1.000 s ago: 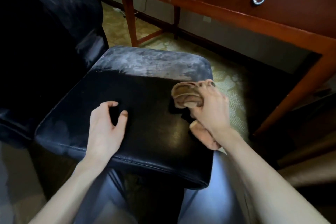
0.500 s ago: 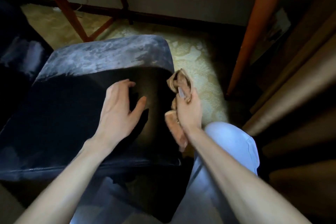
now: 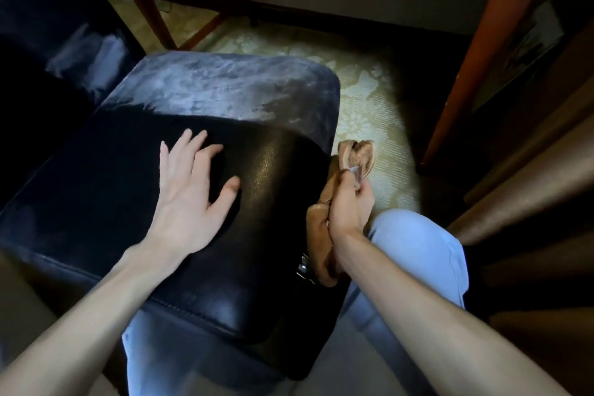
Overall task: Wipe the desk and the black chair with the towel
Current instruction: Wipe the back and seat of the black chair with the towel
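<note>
The black chair's leather seat (image 3: 135, 190) fills the left and middle of the view, dark and glossy near me, grey and smeared along its far edge. My left hand (image 3: 189, 196) rests flat on the seat with fingers spread. My right hand (image 3: 348, 202) grips the bunched tan towel (image 3: 356, 154) just off the seat's right edge, above the carpet; part of the towel hangs below my wrist. The red-brown wooden desk (image 3: 456, 74) stands beyond, only its legs and lower rail showing.
The chair's dark backrest (image 3: 48, 26) rises at the left. Patterned beige carpet (image 3: 366, 100) lies between chair and desk. Brown drapes or panels (image 3: 530, 170) stand at the right. My knee in light blue trousers (image 3: 418, 244) is under my right arm.
My right hand has carried the towel from the seat's top rightward, off its right edge. My left hand has shifted further toward the seat's middle with fingers spreading. The view has tilted down.
</note>
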